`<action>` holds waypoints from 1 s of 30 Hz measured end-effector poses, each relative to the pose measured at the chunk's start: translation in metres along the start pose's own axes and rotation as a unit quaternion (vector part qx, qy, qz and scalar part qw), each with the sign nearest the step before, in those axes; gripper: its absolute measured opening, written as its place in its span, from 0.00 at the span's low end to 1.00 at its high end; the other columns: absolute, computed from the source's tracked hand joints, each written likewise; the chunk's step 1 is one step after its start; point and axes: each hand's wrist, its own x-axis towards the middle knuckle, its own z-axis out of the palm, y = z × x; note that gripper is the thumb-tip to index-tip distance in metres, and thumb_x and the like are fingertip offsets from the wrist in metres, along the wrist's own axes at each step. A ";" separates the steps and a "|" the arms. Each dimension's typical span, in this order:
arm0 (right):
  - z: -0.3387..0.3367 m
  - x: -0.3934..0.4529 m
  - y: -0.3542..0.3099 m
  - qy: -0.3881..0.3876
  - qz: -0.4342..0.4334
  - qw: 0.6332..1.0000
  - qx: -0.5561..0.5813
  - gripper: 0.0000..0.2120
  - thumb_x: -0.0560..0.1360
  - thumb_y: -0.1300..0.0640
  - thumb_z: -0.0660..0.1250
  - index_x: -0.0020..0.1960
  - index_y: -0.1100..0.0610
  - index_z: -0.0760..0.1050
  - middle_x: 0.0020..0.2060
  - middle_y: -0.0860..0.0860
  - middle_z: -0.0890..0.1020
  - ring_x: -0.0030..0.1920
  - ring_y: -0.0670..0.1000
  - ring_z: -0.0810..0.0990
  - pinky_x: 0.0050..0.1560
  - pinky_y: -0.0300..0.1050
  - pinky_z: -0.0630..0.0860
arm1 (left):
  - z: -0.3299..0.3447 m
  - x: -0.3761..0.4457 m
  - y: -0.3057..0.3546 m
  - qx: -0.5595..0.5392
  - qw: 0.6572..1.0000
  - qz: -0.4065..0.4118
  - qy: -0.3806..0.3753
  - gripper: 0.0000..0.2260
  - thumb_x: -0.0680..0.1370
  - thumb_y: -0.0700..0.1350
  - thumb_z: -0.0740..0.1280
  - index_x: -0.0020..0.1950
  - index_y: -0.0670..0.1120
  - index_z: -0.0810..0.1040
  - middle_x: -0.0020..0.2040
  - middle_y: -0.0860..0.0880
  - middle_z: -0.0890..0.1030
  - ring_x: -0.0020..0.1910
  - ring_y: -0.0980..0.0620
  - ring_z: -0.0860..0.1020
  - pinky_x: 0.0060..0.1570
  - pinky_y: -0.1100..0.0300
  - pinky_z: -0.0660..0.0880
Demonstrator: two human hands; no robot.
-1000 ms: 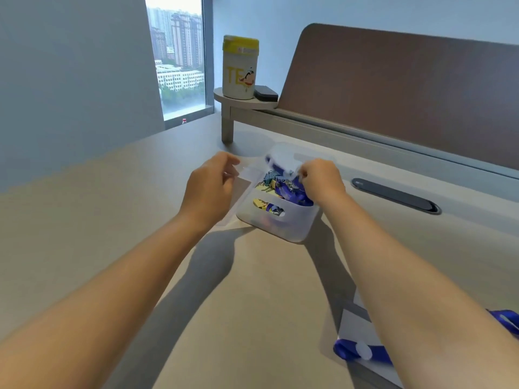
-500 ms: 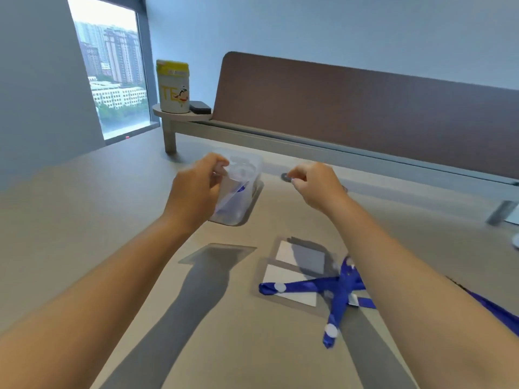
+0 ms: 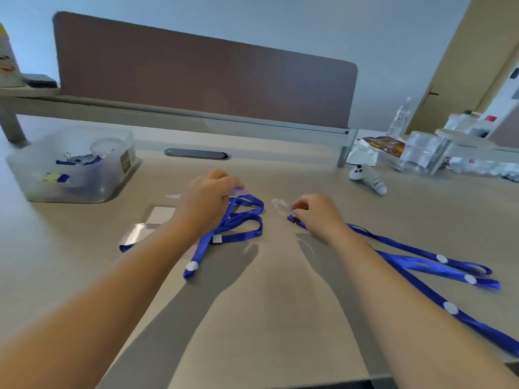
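Two blue lanyards lie on the beige desk point(image 3: 269, 318). My left hand point(image 3: 207, 199) hovers over the looped left lanyard point(image 3: 243, 221), fingers curled, pinching a small clear piece point(image 3: 239, 190) at its fingertips. My right hand point(image 3: 316, 213) pinches a clear clip point(image 3: 280, 204) at the end of the right lanyard point(image 3: 421, 256), which trails off to the right with white round stickers on it. Clear badge sleeves point(image 3: 156, 219) lie just left of my left wrist.
A clear plastic bin point(image 3: 112, 181) with binder clips and blue bits stands at the far left. A dark cable slot point(image 3: 196, 153) sits before the brown partition point(image 3: 196, 74). A white controller point(image 3: 368, 179), bottles and packets crowd the far right.
My left hand has let go of the bin, which now stands on the desk at the left. Both hands have come down to the lanyards, and the view has swung right.
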 end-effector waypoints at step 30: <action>0.011 0.077 0.023 0.094 -0.066 0.974 0.194 0.11 0.78 0.64 0.56 0.54 0.66 0.76 0.39 0.53 0.77 0.33 0.47 0.74 0.38 0.39 0.73 | 0.073 0.071 0.013 -0.206 0.959 -0.185 0.056 0.14 0.77 0.34 0.58 0.59 0.43 0.76 0.51 0.49 0.78 0.51 0.52 0.75 0.46 0.69 0.71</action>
